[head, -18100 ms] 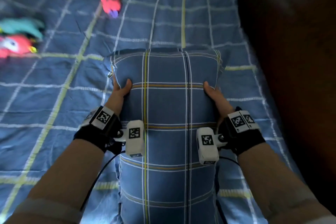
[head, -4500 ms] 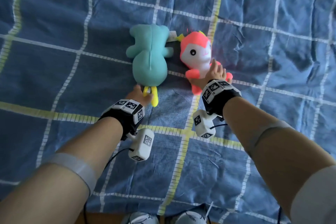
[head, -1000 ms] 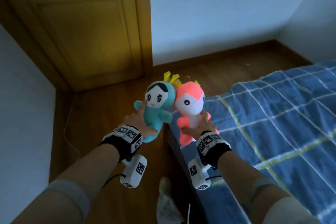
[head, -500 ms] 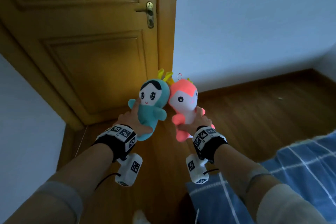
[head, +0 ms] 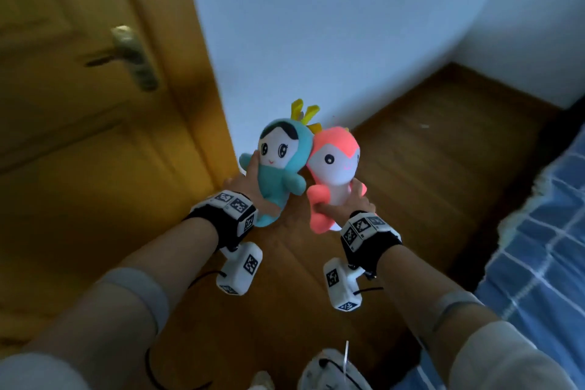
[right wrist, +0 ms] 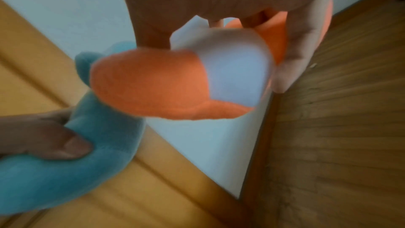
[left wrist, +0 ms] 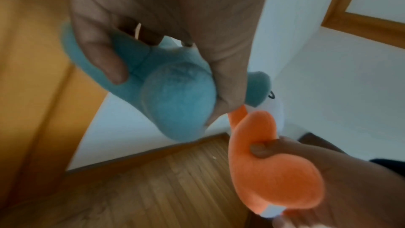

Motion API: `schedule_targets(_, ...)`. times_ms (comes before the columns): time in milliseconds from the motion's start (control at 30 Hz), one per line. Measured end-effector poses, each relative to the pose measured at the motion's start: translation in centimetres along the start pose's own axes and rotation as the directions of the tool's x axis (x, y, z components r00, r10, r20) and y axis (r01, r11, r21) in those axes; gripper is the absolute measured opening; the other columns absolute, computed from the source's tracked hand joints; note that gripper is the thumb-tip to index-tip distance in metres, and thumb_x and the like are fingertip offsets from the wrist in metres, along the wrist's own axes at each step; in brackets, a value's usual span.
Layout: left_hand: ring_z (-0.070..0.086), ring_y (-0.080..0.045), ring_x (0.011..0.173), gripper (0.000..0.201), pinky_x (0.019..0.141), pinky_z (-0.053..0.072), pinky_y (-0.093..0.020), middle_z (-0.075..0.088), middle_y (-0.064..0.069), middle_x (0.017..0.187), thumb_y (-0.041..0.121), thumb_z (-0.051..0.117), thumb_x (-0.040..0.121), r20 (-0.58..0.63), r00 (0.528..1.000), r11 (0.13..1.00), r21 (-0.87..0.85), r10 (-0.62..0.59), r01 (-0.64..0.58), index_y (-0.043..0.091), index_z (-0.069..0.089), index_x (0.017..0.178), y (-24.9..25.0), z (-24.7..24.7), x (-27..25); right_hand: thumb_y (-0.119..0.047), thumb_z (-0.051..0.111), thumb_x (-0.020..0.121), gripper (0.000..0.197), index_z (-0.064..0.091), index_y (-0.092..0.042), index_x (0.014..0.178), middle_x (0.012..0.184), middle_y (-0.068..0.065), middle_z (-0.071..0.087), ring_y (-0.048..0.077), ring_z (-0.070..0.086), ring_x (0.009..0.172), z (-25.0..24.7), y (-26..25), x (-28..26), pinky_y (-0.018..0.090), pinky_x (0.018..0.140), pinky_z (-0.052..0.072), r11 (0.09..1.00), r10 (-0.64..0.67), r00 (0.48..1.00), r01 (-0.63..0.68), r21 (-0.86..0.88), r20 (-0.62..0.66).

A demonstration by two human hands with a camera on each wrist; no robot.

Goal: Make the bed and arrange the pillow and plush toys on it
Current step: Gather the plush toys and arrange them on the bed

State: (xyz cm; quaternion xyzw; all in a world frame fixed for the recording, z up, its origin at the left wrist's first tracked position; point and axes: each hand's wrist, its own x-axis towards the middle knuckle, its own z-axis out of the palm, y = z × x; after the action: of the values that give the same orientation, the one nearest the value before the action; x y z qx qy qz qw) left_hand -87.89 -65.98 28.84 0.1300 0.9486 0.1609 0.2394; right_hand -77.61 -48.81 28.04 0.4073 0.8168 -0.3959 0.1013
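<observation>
My left hand (head: pixel 250 190) grips a teal plush doll (head: pixel 278 165) with a white face and yellow antlers, held upright in the air over the floor. Its teal body (left wrist: pixel 175 96) fills the left wrist view, my fingers curled round it. My right hand (head: pixel 345 206) grips a pink-orange plush toy (head: pixel 335 168) with a white belly, head touching the teal doll's head. The orange toy (right wrist: pixel 175 82) shows close in the right wrist view. The bed (head: pixel 544 263) with its blue checked cover lies at the right edge. The pillow is out of view.
A wooden door (head: pixel 79 136) with a metal handle (head: pixel 133 57) stands at the left, a pale wall (head: pixel 332 25) ahead. Wooden floor (head: pixel 427 168) runs between wall and bed. My shoes (head: pixel 329 370) show at the bottom edge.
Both hands still hold the two toys together in the air. My view has swung right and down: the door has shifted left and more of the bed shows at the right.
</observation>
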Motion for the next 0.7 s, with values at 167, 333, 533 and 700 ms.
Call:
schedule_targets(167,0.047,-0.036,0.12,0.118,0.097,0.045,-0.044,0.046,-0.014,0.131,0.043,0.072,0.06,0.1,0.977,0.977,0.078,0.188,-0.196,0.04,-0.012,0.143,12.3,2.7,9.6,-0.051,0.07,0.067,0.098,0.012,-0.028,0.142,0.133,0.015,0.044,0.035,0.039,0.127,-7.3,3.2,8.4,0.046,0.104,0.037,0.972,0.217,0.968,-0.203,0.116,-0.126)
schedule_targets(333,0.05,-0.036,0.115,0.117,0.095,0.047,-0.048,0.05,-0.012,0.126,0.044,0.074,0.05,0.14,0.94,0.945,0.06,0.31,-0.32,0.044,-0.001,0.14,25.5,4.1,18.3,-0.05,0.07,0.068,0.098,0.011,-0.026,0.142,0.133,0.014,0.043,0.033,0.038,0.128,-15.9,5.5,17.9,0.047,0.105,0.037,0.932,0.328,0.918,-0.276,0.237,-0.222)
schedule_targets(533,0.046,-0.034,0.118,0.111,0.098,0.044,-0.043,0.049,-0.011,0.128,0.039,0.075,0.057,0.098,0.883,0.873,0.137,0.459,-0.468,0.039,0.004,0.142,40.7,3.0,26.6,-0.049,0.067,0.072,0.091,0.015,-0.022,0.142,0.131,0.016,0.043,0.033,0.039,0.125,-27.5,7.5,26.9,0.043,0.103,0.037,0.912,0.379,0.856,-0.281,0.3,-0.35)
schedule_targets(700,0.048,-0.031,0.116,0.112,0.096,0.046,-0.048,0.05,-0.007,0.127,0.042,0.078,0.049,0.175,0.828,0.823,0.122,0.533,-0.555,0.041,0.008,0.137,50.8,5.3,32.7,-0.052,0.068,0.07,0.095,0.012,-0.025,0.142,0.133,0.015,0.042,0.033,0.037,0.127,-34.2,10.1,33.8,0.044,0.103,0.036,0.875,0.447,0.832,-0.331,0.354,-0.329)
